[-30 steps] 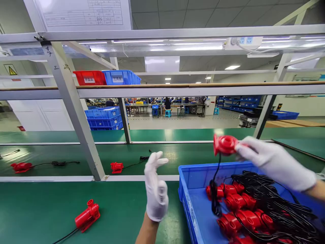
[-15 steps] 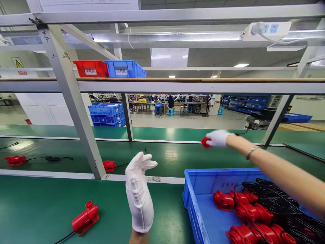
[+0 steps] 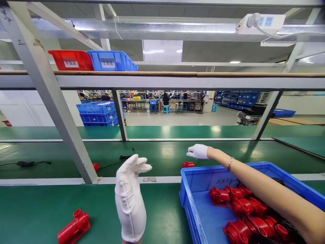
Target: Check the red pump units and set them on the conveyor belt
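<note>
Red bin (image 3: 71, 61) beside blue bin (image 3: 113, 61) on shelf (image 3: 167, 82); blue crates (image 3: 98, 114) stacked beyond.

Bright indoor light leaves pale glare on the green surface (image 3: 167, 152).

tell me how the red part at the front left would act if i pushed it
The red part would probably stay stiff, since it looks smooth and hard-shelled. Its glossy finish may make it slippery. With a flat foot showing along its barrel, it would likely slide on the green surface rather than roll.
</note>
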A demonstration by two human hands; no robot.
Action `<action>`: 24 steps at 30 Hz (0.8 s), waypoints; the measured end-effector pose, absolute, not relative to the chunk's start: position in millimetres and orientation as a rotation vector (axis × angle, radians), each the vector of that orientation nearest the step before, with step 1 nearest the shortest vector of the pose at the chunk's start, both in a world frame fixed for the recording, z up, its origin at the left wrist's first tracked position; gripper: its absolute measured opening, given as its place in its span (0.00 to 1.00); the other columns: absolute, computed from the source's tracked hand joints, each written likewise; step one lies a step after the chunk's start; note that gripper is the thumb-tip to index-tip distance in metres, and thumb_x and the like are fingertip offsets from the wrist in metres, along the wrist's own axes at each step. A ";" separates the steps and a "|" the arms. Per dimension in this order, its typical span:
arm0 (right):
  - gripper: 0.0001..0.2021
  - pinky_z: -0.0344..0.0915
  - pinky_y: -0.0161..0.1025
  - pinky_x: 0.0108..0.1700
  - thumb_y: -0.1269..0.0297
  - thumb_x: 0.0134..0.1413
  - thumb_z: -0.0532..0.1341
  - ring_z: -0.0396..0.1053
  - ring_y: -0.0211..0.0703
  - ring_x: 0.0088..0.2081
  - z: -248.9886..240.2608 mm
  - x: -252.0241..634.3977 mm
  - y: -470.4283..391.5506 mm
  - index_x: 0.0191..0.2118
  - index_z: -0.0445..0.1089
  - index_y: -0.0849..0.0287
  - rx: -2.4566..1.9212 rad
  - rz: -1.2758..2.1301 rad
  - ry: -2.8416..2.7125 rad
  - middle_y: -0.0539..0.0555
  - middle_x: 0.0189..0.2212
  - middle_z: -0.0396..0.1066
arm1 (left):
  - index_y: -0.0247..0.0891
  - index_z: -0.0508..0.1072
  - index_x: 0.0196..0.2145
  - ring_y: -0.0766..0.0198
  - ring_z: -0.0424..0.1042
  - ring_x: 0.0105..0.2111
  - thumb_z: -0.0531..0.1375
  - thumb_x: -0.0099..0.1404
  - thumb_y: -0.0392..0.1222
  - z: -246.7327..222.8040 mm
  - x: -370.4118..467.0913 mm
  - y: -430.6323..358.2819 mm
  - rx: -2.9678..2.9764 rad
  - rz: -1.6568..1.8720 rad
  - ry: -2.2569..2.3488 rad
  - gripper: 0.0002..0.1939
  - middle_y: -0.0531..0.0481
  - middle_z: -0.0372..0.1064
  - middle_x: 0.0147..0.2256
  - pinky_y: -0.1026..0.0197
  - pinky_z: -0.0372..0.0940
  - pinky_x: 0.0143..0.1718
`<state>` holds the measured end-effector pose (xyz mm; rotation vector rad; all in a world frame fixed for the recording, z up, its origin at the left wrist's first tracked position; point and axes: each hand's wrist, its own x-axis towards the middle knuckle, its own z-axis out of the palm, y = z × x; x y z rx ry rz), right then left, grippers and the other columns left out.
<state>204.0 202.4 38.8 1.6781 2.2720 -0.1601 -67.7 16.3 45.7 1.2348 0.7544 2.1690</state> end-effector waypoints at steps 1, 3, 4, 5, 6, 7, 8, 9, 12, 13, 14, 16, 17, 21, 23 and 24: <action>0.17 0.69 0.48 0.49 0.53 0.66 0.56 0.71 0.44 0.44 43.4 210.6 191.7 0.51 0.69 0.62 1.685 -0.125 2.305 0.56 0.46 0.72 | 0.38 0.70 0.53 0.58 0.74 0.38 0.43 0.74 0.54 45.6 -66.7 16.2 1.232 2.159 0.754 0.25 0.44 0.72 0.45 0.53 0.66 0.46; 0.18 0.68 0.48 0.50 0.52 0.67 0.54 0.71 0.43 0.44 48.1 225.6 164.3 0.49 0.70 0.62 1.687 -0.077 2.342 0.56 0.44 0.72 | 0.38 0.70 0.53 0.59 0.74 0.37 0.43 0.74 0.54 45.0 -64.2 15.6 1.246 2.142 0.737 0.24 0.45 0.72 0.44 0.54 0.67 0.45; 0.19 0.68 0.48 0.49 0.51 0.67 0.54 0.72 0.43 0.43 47.7 233.4 148.9 0.48 0.70 0.62 1.686 -0.064 2.345 0.55 0.42 0.73 | 0.39 0.70 0.52 0.59 0.74 0.37 0.43 0.74 0.54 44.6 -62.4 14.9 1.254 2.131 0.727 0.24 0.45 0.72 0.44 0.55 0.67 0.45; 0.19 0.68 0.47 0.49 0.51 0.67 0.54 0.72 0.42 0.42 45.1 240.9 133.4 0.46 0.71 0.62 1.684 -0.058 2.338 0.55 0.40 0.73 | 0.39 0.70 0.52 0.59 0.74 0.37 0.44 0.74 0.54 44.1 -59.9 13.8 1.264 2.118 0.720 0.24 0.45 0.72 0.44 0.55 0.67 0.44; 0.18 0.68 0.47 0.48 0.51 0.66 0.54 0.72 0.42 0.40 40.5 247.7 118.5 0.44 0.72 0.62 1.683 -0.060 2.320 0.54 0.38 0.74 | 0.39 0.70 0.52 0.59 0.74 0.37 0.44 0.74 0.54 43.6 -56.9 12.3 1.271 2.093 0.719 0.23 0.45 0.72 0.44 0.55 0.67 0.44; 0.18 0.68 0.46 0.47 0.51 0.65 0.56 0.72 0.41 0.39 33.8 253.3 104.8 0.41 0.72 0.62 1.682 -0.067 2.297 0.54 0.36 0.74 | 0.40 0.70 0.52 0.59 0.73 0.37 0.44 0.74 0.54 43.0 -53.2 10.5 1.277 2.059 0.722 0.23 0.46 0.72 0.44 0.55 0.67 0.44; 0.17 0.69 0.45 0.45 0.51 0.64 0.58 0.72 0.41 0.37 25.4 257.5 92.6 0.40 0.73 0.62 1.684 -0.078 2.271 0.53 0.34 0.74 | 0.41 0.70 0.52 0.59 0.73 0.38 0.45 0.74 0.54 42.4 -49.0 8.5 1.281 2.015 0.731 0.22 0.46 0.72 0.45 0.55 0.67 0.44; 0.16 0.69 0.45 0.44 0.52 0.63 0.59 0.72 0.41 0.37 15.5 260.1 82.2 0.39 0.73 0.62 1.687 -0.088 2.249 0.53 0.33 0.74 | 0.41 0.69 0.52 0.59 0.73 0.39 0.45 0.74 0.54 41.6 -44.2 6.3 1.288 1.963 0.743 0.22 0.46 0.72 0.45 0.55 0.66 0.44; 0.16 0.69 0.45 0.44 0.54 0.61 0.61 0.72 0.42 0.37 -18.4 259.6 61.0 0.43 0.72 0.63 1.711 -0.111 2.240 0.53 0.36 0.73 | 0.42 0.69 0.52 0.60 0.73 0.40 0.46 0.74 0.54 38.9 -27.6 0.2 1.346 1.808 0.758 0.20 0.46 0.72 0.45 0.55 0.65 0.46; 0.16 0.69 0.46 0.45 0.54 0.61 0.61 0.72 0.42 0.38 -28.7 257.9 56.8 0.45 0.71 0.63 1.725 -0.117 2.255 0.54 0.37 0.73 | 0.42 0.69 0.52 0.60 0.72 0.40 0.46 0.74 0.54 37.8 -21.9 -1.2 1.373 1.762 0.750 0.20 0.46 0.72 0.45 0.55 0.65 0.46; 0.15 0.69 0.46 0.46 0.55 0.62 0.61 0.72 0.42 0.39 -37.2 256.2 53.5 0.46 0.71 0.63 1.743 -0.124 2.276 0.54 0.39 0.73 | 0.42 0.69 0.52 0.60 0.72 0.40 0.46 0.74 0.54 36.4 -16.2 -2.2 1.400 1.717 0.740 0.20 0.46 0.72 0.45 0.55 0.65 0.46; 0.13 0.68 0.45 0.46 0.57 0.63 0.60 0.72 0.41 0.39 -44.9 254.4 49.3 0.45 0.70 0.63 1.792 -0.142 2.325 0.54 0.39 0.73 | 0.41 0.69 0.51 0.60 0.72 0.39 0.47 0.74 0.54 32.8 -5.1 -2.7 1.448 1.634 0.714 0.20 0.46 0.72 0.43 0.55 0.66 0.46; 0.12 0.68 0.44 0.45 0.58 0.63 0.60 0.72 0.41 0.38 -42.9 254.8 47.8 0.44 0.70 0.63 1.827 -0.148 2.353 0.54 0.38 0.73 | 0.41 0.70 0.50 0.60 0.72 0.38 0.48 0.74 0.54 30.5 0.2 -2.3 1.463 1.594 0.712 0.20 0.46 0.72 0.42 0.55 0.66 0.45; 0.09 0.65 0.40 0.40 0.61 0.63 0.56 0.72 0.44 0.35 4.5 259.4 37.1 0.41 0.68 0.61 2.034 -0.136 2.479 0.54 0.32 0.74 | 0.39 0.71 0.48 0.57 0.73 0.41 0.52 0.72 0.53 19.2 21.6 0.8 1.471 1.446 0.763 0.18 0.44 0.72 0.43 0.52 0.66 0.48; 0.11 0.63 0.37 0.36 0.57 0.66 0.51 0.72 0.43 0.33 41.6 256.9 24.0 0.41 0.65 0.58 2.138 -0.121 2.546 0.52 0.30 0.73 | 0.39 0.70 0.50 0.55 0.71 0.47 0.54 0.71 0.53 14.9 31.8 -0.3 1.450 1.386 0.786 0.18 0.42 0.71 0.47 0.50 0.63 0.53; 0.13 0.63 0.36 0.34 0.54 0.67 0.49 0.71 0.42 0.31 59.6 253.1 15.3 0.41 0.64 0.57 2.179 -0.137 2.580 0.51 0.29 0.72 | 0.39 0.69 0.52 0.53 0.70 0.51 0.55 0.70 0.53 13.8 36.4 -2.1 1.440 1.357 0.772 0.19 0.41 0.70 0.50 0.50 0.61 0.55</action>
